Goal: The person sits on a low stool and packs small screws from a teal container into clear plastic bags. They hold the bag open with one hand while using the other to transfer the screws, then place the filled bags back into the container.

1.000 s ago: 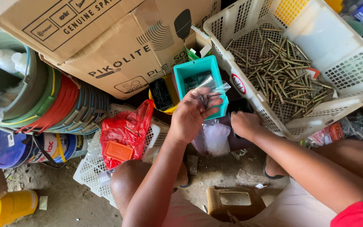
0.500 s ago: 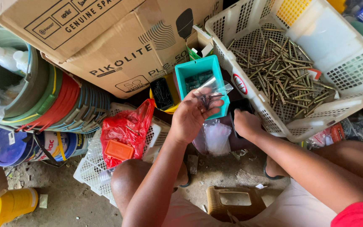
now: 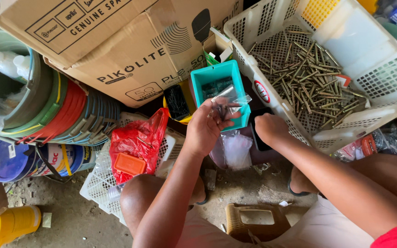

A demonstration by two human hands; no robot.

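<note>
the left hand is raised over the teal bin, fingers curled around a small clear plastic bag and a few dark screws pinched against the palm — the bag sticks up and out past the fingertips, toward the white basket. the teal bin sits just beyond that grip, partly covered by the hand, with dark screws lying on its floor.

the right hand is low, just to the right of the left hand and close against the near wall of the white basket. it is turned knuckles up and rests on a dark flat tray; whether its fingers close on anything cannot be told from here. beyond it, inside the basket, lies a loose heap of long brass-coloured screws.

below the left hand's grip a crumpled clear bag lies on the ground between the two forearms. to the left of the grip, a red plastic bag with an orange box in it lies on a white crate — further left stands a stack of coloured buckets. cardboard boxes lean above all this.
</note>
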